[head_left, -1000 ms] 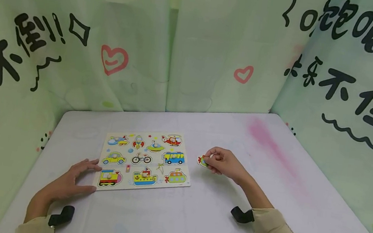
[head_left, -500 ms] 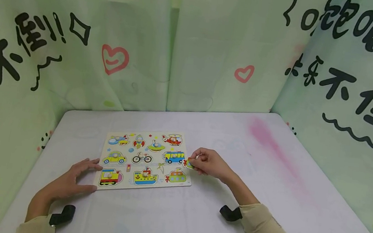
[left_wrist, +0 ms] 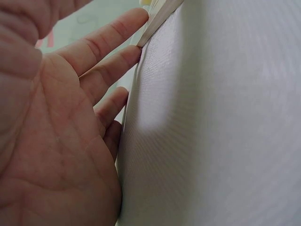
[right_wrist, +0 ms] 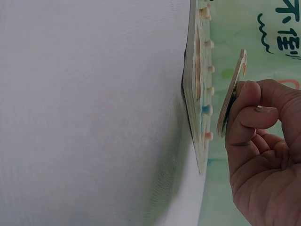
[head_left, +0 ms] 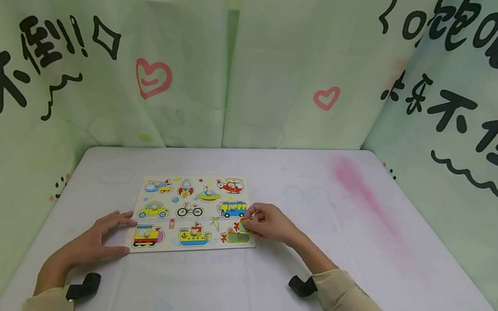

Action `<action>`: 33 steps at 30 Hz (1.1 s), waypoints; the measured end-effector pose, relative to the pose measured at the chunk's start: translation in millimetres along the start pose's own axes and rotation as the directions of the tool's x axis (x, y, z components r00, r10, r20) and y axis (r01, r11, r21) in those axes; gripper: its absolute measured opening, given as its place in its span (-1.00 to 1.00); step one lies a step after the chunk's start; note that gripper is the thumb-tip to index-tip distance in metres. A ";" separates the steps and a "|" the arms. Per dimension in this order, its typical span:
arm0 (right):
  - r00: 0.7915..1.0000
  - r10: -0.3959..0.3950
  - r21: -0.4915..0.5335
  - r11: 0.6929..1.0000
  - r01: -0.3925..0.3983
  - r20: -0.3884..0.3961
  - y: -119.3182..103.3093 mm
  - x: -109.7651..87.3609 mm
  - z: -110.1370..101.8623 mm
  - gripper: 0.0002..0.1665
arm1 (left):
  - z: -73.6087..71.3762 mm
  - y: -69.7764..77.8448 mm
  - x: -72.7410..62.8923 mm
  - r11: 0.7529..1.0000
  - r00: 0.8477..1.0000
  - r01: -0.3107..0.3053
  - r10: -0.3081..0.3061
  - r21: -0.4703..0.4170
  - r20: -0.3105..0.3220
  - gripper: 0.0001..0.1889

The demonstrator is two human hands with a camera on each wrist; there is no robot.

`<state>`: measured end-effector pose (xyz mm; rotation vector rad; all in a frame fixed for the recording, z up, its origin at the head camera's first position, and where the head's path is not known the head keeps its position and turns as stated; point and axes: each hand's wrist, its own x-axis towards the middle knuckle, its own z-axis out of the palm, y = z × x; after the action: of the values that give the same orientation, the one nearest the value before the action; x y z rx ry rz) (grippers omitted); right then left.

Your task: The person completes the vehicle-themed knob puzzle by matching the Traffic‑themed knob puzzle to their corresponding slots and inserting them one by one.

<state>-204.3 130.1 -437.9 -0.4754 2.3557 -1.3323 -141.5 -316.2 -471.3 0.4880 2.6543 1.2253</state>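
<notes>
A wooden peg puzzle board point(head_left: 170, 243) printed with vehicles lies on the table, its pieces including a train point(head_left: 145, 236), a ship point(head_left: 194, 237) and a bus point(head_left: 231, 209). My right hand point(head_left: 272, 223) pinches a green submarine puzzle piece point(head_left: 237, 227) with a red propeller between thumb and fingers. In the right wrist view that flat piece point(right_wrist: 229, 103) is tilted and held just above the board point(right_wrist: 189, 84). Below it in the head view shows the submarine picture point(head_left: 231, 238) at the board's lower right. My left hand point(head_left: 86, 242) touches the board's left edge, fingers extended.
A white cloth covers the table point(head_left: 296, 306), with a pink stain point(head_left: 357, 187) at the back right. Pale green curtains point(head_left: 269, 64) with black writing and red hearts stand around the back and sides. Black wrist-camera mounts point(head_left: 84, 287) sit at both sleeves.
My right hand has moved left with the submarine piece, from beside the board to over its lower right part. The left hand has stayed at the board's edge.
</notes>
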 end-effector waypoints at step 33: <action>0.999 0.017 -0.128 0.992 -0.013 0.028 -8.1 9.8 32.8 -0.87 | -0.3 -0.1 1.4 1.000 1.000 0.021 -0.021 0.007 0.007 -0.41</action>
<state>-195.9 97.4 -447.9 -0.5103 2.4252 -1.1647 -143.0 -315.9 -471.2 0.4633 2.6518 1.2075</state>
